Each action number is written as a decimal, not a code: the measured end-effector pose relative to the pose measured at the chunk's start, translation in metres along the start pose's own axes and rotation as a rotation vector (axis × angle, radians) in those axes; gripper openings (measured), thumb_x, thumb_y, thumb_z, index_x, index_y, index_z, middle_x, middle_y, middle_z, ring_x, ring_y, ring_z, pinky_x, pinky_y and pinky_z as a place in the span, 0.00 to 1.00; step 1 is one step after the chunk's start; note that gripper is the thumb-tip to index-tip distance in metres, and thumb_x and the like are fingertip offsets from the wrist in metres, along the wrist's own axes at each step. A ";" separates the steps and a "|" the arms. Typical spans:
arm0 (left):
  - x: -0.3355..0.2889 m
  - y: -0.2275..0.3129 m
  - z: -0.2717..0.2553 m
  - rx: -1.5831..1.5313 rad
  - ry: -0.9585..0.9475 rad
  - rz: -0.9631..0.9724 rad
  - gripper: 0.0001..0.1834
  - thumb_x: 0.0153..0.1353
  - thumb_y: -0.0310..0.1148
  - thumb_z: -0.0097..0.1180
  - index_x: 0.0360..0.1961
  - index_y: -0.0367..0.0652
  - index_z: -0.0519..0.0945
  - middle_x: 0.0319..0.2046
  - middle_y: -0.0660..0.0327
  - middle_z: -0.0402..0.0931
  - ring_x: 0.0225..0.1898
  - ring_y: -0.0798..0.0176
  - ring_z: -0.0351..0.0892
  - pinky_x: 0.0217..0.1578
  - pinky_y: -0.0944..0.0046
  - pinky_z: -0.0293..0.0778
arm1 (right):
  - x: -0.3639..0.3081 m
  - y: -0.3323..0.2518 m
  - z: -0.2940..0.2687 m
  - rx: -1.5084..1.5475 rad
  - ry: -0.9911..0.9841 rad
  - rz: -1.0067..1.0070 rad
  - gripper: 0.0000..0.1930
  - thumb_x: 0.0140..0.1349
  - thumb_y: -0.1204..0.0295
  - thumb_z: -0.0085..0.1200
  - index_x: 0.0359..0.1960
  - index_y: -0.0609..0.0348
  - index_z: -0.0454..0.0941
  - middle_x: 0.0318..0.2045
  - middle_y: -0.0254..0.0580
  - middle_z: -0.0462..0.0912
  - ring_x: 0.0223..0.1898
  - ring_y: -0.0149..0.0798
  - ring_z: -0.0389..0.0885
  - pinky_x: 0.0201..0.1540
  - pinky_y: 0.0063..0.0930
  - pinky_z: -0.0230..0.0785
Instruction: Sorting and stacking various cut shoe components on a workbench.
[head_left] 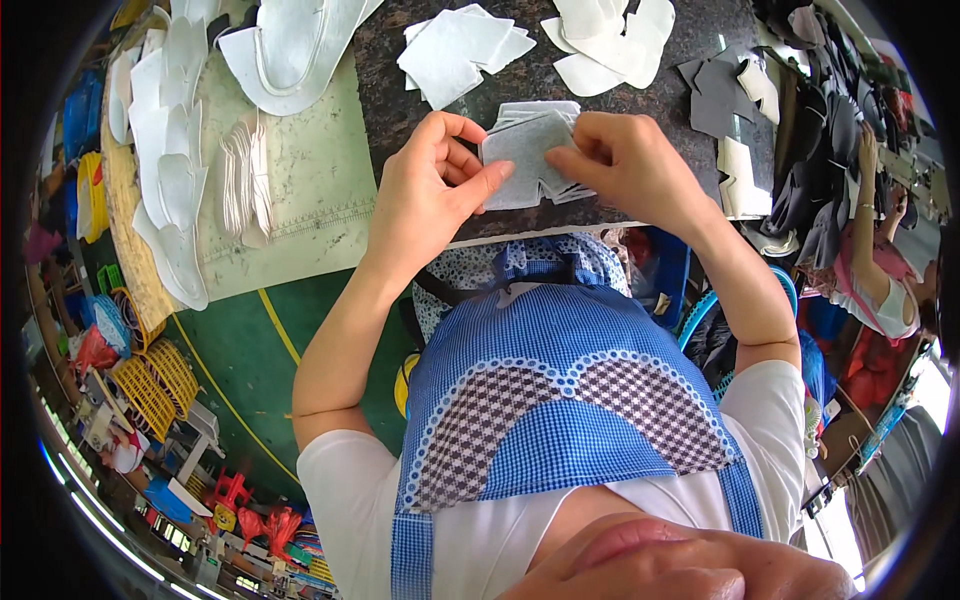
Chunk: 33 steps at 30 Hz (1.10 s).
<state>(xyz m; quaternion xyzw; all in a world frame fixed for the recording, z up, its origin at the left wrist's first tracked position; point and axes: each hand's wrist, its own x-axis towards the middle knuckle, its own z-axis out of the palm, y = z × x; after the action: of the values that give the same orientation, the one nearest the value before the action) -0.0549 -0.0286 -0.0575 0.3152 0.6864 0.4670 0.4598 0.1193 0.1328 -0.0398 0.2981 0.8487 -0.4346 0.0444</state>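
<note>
1. Dark table (385,125): beneath everything.
2. Mat (310,130): pale green, on the table's left side.
3. Left hand (420,195): half open, thumb and fingers parted at the stack's left edge; I cannot tell whether they grip.
4. Right hand (640,165): fingers curled, thumb against them, pinching the stack's right side.
5. Grey stack (525,160): between both hands, at the table's near edge, sheets slightly fanned.

Grey pieces (522,165) look clothlike and matt, tabletop (385,88) glossy.

White shirt (345,490), blue checked apron (590,450)
</note>
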 end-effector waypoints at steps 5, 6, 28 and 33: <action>0.004 0.002 -0.008 0.525 0.162 0.131 0.32 0.51 0.38 0.76 0.52 0.38 0.72 0.38 0.55 0.81 0.31 0.66 0.81 0.29 0.67 0.77 | 0.004 -0.005 -0.019 -0.527 0.126 -0.018 0.26 0.53 0.47 0.68 0.22 0.58 0.74 0.19 0.41 0.79 0.26 0.46 0.84 0.30 0.43 0.73; 0.006 -0.003 -0.006 0.464 0.098 0.211 0.36 0.50 0.40 0.77 0.56 0.38 0.71 0.42 0.54 0.80 0.35 0.63 0.82 0.32 0.64 0.79 | 0.003 -0.002 -0.014 -0.377 0.168 -0.047 0.26 0.50 0.48 0.70 0.34 0.60 0.78 0.31 0.46 0.82 0.36 0.48 0.85 0.39 0.41 0.76; 0.004 -0.033 0.029 0.252 0.054 0.618 0.55 0.50 0.19 0.63 0.76 0.37 0.44 0.63 0.42 0.64 0.63 0.42 0.67 0.64 0.49 0.65 | -0.004 0.011 0.053 0.430 0.335 -0.432 0.43 0.46 0.80 0.59 0.69 0.63 0.58 0.61 0.57 0.70 0.65 0.55 0.69 0.68 0.41 0.61; 0.005 -0.040 0.027 0.399 0.076 0.691 0.44 0.50 0.23 0.62 0.70 0.38 0.61 0.56 0.50 0.73 0.61 0.46 0.68 0.64 0.48 0.62 | -0.020 0.024 0.058 0.387 0.562 -0.424 0.44 0.45 0.80 0.60 0.69 0.64 0.59 0.62 0.56 0.69 0.66 0.55 0.67 0.70 0.40 0.57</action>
<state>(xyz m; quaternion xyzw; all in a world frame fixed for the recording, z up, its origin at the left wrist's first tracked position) -0.0317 -0.0292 -0.1007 0.5930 0.6338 0.4629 0.1797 0.1379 0.0903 -0.0863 0.2266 0.7729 -0.4875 -0.3371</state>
